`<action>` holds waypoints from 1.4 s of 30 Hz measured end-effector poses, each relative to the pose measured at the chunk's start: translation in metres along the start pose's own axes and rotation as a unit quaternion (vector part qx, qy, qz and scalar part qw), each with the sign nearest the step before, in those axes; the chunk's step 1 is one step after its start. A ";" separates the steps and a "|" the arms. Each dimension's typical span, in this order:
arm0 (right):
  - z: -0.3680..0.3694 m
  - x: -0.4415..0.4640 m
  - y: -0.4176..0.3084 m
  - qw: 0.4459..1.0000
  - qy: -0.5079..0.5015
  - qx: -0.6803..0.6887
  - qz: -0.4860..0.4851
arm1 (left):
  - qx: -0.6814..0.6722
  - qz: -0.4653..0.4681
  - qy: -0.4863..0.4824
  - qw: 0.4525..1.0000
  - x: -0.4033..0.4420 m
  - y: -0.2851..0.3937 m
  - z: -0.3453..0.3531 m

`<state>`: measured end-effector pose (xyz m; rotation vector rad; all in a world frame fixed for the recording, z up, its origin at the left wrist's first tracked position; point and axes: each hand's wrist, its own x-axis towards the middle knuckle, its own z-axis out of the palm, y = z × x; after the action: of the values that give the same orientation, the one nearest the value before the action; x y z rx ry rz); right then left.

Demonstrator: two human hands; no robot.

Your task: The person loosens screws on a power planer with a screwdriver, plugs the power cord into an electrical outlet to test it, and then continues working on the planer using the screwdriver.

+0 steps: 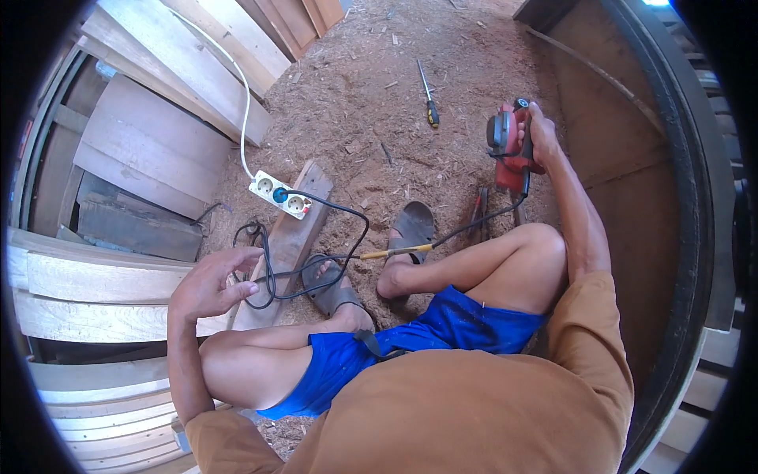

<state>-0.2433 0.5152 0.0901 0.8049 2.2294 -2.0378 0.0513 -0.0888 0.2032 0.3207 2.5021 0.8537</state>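
Note:
At the right, my right hand (542,138) is wrapped round the handle of a red electric planer (515,170), which is raised on its side beside a dark wooden panel. The planer's black cable (482,223) runs left across the floor, past a yellow-wrapped section (396,251), to a blue plug (279,194) in a white power strip (296,205). At the left, my left hand (212,283) hovers by the looped part of the cable. Its fingers are stretched out with the thumb apart, and I see nothing held in it.
A plank (268,284) lies beneath the power strip. Wood shavings cover the floor, where a screwdriver (431,110) lies. Stacked boards (103,276) line the left side. A large dark-edged wooden panel (612,158) stands at the right. My sandalled feet are near the cable.

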 end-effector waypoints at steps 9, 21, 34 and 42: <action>-0.003 0.007 0.008 1.000 0.006 -0.013 -0.014 | 0.004 0.001 0.005 1.000 -0.001 0.001 0.001; 0.000 0.008 0.014 0.999 -0.012 -0.043 -0.007 | 0.011 0.013 0.005 1.000 -0.002 0.008 -0.002; 0.006 0.002 0.021 0.994 -0.036 -0.098 -0.015 | 0.023 0.036 0.003 0.999 0.000 0.013 -0.003; 0.011 0.005 0.032 0.987 -0.075 -0.142 -0.001 | -0.025 0.068 0.000 0.997 0.002 0.013 -0.006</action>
<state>-0.2396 0.5070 0.0570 0.6030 2.3569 -1.6632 0.0471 -0.0813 0.2144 0.4772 2.4773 0.9676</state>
